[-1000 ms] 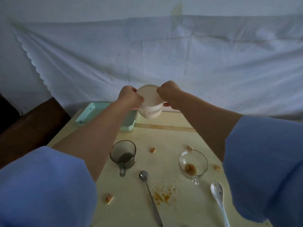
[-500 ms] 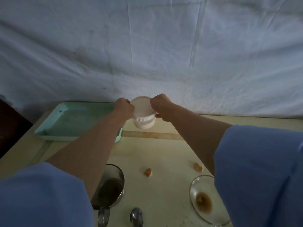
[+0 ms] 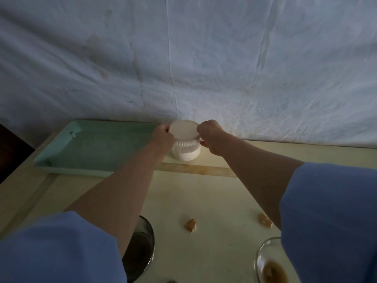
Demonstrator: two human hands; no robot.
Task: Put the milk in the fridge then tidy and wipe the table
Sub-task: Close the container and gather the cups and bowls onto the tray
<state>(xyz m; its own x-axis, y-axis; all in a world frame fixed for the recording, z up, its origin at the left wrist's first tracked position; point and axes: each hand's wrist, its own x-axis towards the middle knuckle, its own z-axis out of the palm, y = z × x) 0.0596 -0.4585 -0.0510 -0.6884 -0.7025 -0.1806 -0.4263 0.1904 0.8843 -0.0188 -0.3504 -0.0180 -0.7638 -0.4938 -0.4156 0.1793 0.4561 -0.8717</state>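
Note:
A small white jar [image 3: 186, 152] with a round white lid [image 3: 183, 129] stands at the far side of the pale yellow table [image 3: 204, 197], close to the white sheet. My left hand [image 3: 162, 137] grips the lid's left rim. My right hand [image 3: 210, 134] grips its right rim, fingers curled. Both arms reach forward from blue sleeves. The jar holds something white in its lower part.
A mint green tray [image 3: 95, 148] lies left of the jar. A dark glass mug [image 3: 140, 248] and a clear glass cup [image 3: 269, 264] with brown residue sit near me. Two food crumbs [image 3: 190, 225] [image 3: 264, 219] lie on the table. A white sheet [image 3: 183, 68] hangs behind.
The jar has come down from the air and now rests on the table by the tray. My view has moved closer and tilted up; the spoons have dropped out of sight.

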